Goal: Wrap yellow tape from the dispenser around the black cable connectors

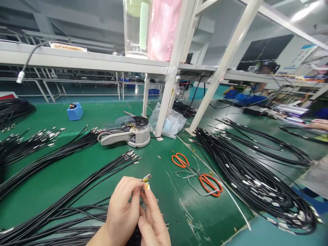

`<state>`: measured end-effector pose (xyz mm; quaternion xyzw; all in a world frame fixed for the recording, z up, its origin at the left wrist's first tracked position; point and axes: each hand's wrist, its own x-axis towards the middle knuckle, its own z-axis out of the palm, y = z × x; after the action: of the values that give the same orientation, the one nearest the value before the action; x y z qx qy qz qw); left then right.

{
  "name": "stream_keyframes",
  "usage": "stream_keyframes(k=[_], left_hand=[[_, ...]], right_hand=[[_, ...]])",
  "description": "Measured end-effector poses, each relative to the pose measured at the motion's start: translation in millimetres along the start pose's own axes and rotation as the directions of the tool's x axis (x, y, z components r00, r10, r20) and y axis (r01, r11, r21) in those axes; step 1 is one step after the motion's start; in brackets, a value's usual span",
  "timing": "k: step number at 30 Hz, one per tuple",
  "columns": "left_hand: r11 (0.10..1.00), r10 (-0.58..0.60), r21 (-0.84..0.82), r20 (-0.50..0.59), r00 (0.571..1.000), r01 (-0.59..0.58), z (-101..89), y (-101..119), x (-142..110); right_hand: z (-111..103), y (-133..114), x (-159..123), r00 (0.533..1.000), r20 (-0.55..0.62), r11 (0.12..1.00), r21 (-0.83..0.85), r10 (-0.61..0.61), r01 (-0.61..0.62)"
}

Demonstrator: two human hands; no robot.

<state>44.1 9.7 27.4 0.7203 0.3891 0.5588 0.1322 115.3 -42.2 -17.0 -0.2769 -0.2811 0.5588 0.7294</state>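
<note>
Low in the middle, my left hand [120,210] pinches a small cable connector [147,178] with a metal tip and a yellow band. Close against it, my right hand [153,218] has its fingers closed; a scrap of yellow tape [147,186] shows at its index fingertip. The cable behind the connector is mostly hidden by my fingers. Left of and beneath my hands lie black cables [87,223] on the green tabletop [151,164]. A bundle of cables with metal ends [130,155] points toward a round grey tape dispenser [139,135].
Two orange-handled scissors [180,160] [210,185] lie to the right with thin grey strands. Beyond are coiled black cables [246,177], a plastic bag [169,121] and white shelf posts [170,75]. A blue tape holder [75,112] stands back left. Another person's hand [320,125] shows far right.
</note>
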Motion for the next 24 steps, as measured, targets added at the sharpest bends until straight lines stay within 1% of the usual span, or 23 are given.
stream_keyframes(k=[4,8,19,24], left_hand=[[0.997,0.079,0.010,0.004,0.997,-0.079,-1.7,2.7,1.1],[0.994,0.106,0.013,0.015,0.994,-0.106,-3.7,4.0,0.5],[0.996,0.088,0.014,0.014,0.996,-0.088,-5.7,4.7,-1.1],[0.997,0.076,0.017,0.027,0.997,-0.076,-4.1,0.1,-4.0]], right_hand=[[-0.4,-2.6,-1.6,0.999,-0.021,0.999,-0.007,0.045,-0.046],[-1.0,-6.7,-1.7,0.996,-0.020,0.996,0.004,0.084,-0.084],[3.5,-10.3,0.2,0.997,-0.040,0.997,-0.018,0.069,-0.069],[5.7,-9.0,2.8,0.999,-0.046,0.998,-0.062,0.027,-0.029]])
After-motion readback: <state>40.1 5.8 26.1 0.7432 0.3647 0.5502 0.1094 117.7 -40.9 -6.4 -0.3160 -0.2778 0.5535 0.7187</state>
